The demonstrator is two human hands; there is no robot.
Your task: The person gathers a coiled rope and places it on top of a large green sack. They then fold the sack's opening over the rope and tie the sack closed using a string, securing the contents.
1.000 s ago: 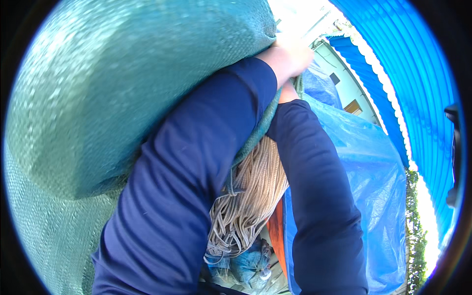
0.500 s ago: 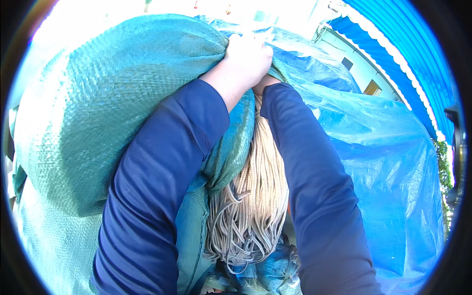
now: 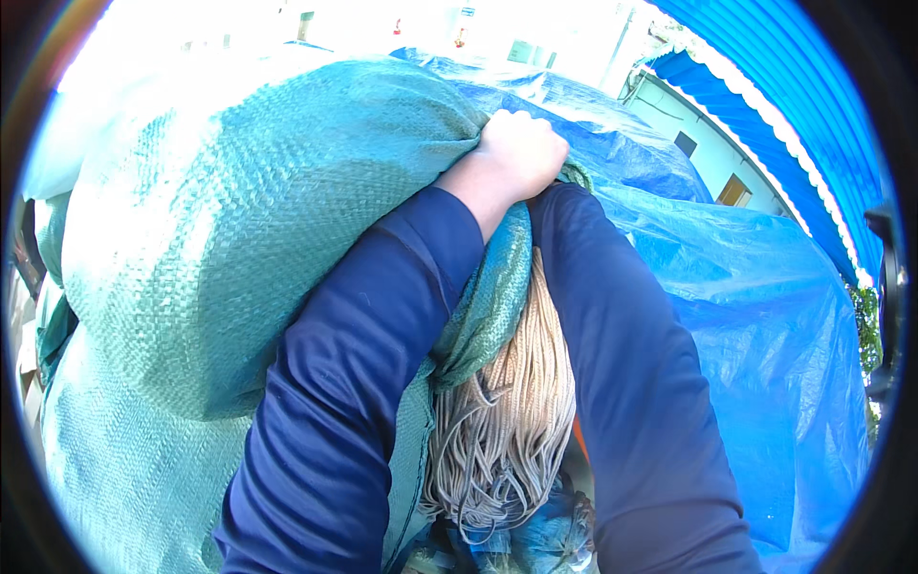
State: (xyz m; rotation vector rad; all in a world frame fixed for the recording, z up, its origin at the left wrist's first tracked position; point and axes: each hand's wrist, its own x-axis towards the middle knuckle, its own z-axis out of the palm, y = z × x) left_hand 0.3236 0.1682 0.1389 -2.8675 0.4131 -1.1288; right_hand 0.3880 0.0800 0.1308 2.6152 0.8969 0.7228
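One fistful of the green woven sack (image 3: 268,239) is clenched by the left hand (image 3: 512,153), right hand hidden, grip unknowable; slippage is risked by the bulky load over the blue tarp (image 3: 765,316).

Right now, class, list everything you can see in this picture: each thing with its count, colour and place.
woven sack: one, teal green, bulging, fills the left and centre
bundle of cords: one, beige, hangs between the two forearms, below the gathered sack mouth
tarpaulin: one, blue, crinkled, spreads across the right and behind the sack
awning: one, blue with a pale scalloped edge, top right
building wall: one, pale, with dark openings, upper right under the awning
left hand: one, closed on the gathered top of the sack, upper centre
right sleeve: one, dark blue, runs up beside the cords; its hand is hidden
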